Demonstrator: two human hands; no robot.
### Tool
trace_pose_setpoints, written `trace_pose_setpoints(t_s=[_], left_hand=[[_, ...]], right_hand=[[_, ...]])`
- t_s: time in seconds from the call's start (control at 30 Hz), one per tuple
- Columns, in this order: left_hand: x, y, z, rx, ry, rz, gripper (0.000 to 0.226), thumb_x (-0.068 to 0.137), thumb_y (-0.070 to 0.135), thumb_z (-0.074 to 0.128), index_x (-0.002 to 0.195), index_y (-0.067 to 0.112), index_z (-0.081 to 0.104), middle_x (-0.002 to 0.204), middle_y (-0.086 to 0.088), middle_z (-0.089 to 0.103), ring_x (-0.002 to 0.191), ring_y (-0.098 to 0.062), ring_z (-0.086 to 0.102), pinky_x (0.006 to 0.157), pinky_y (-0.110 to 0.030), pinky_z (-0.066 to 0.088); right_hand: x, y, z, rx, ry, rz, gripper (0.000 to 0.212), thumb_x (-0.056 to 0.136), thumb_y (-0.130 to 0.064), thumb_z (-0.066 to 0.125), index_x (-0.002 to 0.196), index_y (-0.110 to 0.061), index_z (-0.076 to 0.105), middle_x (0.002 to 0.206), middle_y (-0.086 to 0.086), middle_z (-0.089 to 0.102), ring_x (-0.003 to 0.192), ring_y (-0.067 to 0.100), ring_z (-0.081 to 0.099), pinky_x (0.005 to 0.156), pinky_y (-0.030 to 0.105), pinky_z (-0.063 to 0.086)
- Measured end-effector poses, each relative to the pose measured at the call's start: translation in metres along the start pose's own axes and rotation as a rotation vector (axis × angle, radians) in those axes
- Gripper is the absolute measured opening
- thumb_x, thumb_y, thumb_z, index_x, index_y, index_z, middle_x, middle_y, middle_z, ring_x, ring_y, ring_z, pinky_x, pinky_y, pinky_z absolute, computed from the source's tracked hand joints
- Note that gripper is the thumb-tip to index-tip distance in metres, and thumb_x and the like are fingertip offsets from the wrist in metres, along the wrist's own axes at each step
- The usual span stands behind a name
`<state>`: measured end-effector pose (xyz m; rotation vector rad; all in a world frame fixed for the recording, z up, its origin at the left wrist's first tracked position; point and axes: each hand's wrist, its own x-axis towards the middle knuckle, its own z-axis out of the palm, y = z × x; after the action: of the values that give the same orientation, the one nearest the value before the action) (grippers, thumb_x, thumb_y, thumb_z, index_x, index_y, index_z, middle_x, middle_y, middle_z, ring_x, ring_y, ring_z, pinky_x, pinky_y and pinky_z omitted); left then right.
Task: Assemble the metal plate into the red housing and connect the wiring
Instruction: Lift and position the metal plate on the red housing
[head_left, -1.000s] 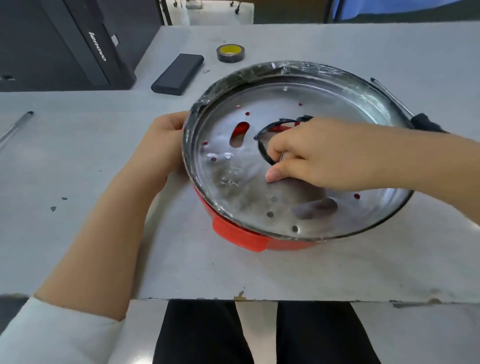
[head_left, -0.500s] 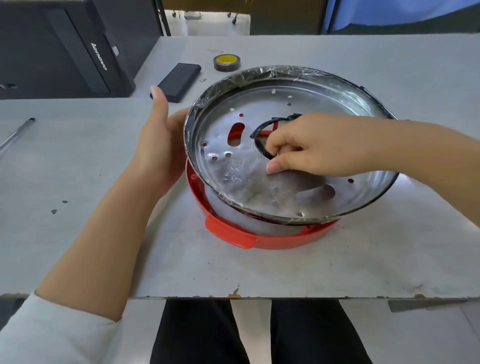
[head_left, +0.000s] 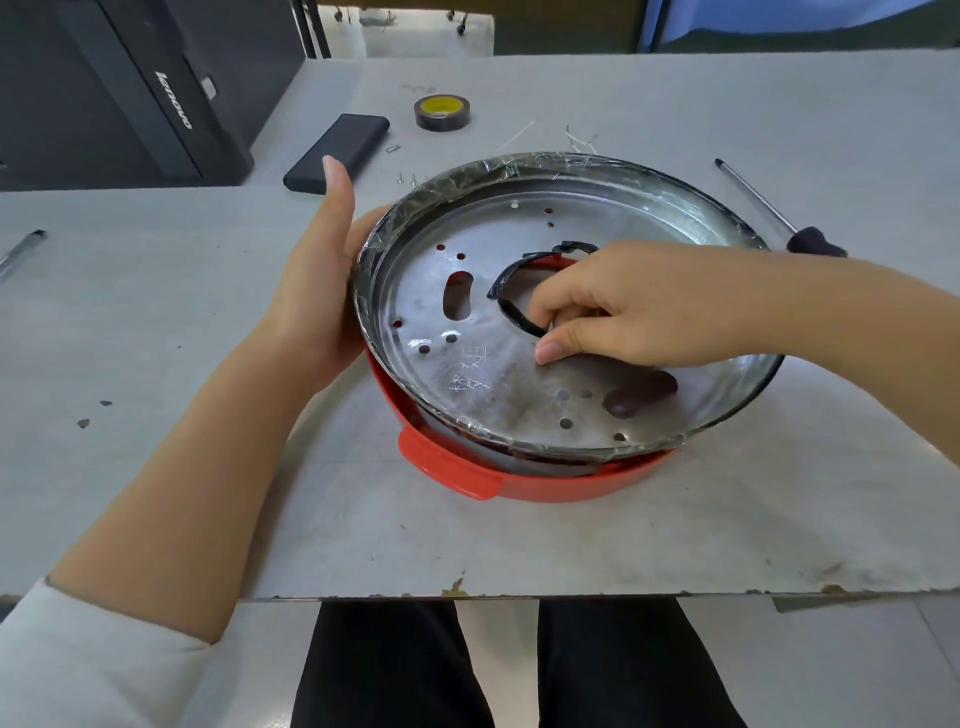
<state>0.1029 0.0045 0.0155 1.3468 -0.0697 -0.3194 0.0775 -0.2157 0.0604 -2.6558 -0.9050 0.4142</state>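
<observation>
I keep my right hand hooked into the metal plate's centre hole to steer it, while my flat, released left hand braces its rim above the red housing at mid-frame.

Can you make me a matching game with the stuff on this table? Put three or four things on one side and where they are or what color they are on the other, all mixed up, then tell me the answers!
Things:
1. red housing
2. tape roll
3. screwdriver
4. metal plate

Descriptions:
A. lies on the table to the right of the plate
B. shiny, full of holes, held by both hands
C. sits under the plate
D. yellow in the middle, at the far side of the table

Pairs: 1-C, 2-D, 3-A, 4-B
</observation>
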Motion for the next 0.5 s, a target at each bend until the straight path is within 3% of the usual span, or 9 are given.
trace_pose_setpoints(t_s=[0.3, 0.5], left_hand=[[0.000, 0.002, -0.001, -0.019, -0.003, -0.033, 0.075, 0.097, 0.068, 0.017, 0.121, 0.017, 0.066, 0.121, -0.007, 0.070, 0.111, -0.026, 0.068, 0.085, -0.039, 0.059], [0.000, 0.001, -0.002, -0.015, -0.035, -0.049, 0.076, 0.095, 0.069, 0.020, 0.129, 0.016, 0.062, 0.128, -0.010, 0.067, 0.117, -0.030, 0.064, 0.094, -0.045, 0.053]], right_hand=[[-0.002, -0.007, 0.005, -0.030, -0.007, 0.000, 0.025, 0.092, -0.042, 0.052, 0.084, -0.019, 0.057, 0.064, -0.007, 0.059, 0.069, 0.006, 0.050, 0.067, 0.019, 0.037], [-0.007, -0.014, 0.010, -0.056, -0.007, 0.018, 0.030, 0.092, -0.047, 0.048, 0.086, -0.019, 0.054, 0.063, -0.011, 0.051, 0.062, 0.004, 0.049, 0.059, 0.021, 0.037]])
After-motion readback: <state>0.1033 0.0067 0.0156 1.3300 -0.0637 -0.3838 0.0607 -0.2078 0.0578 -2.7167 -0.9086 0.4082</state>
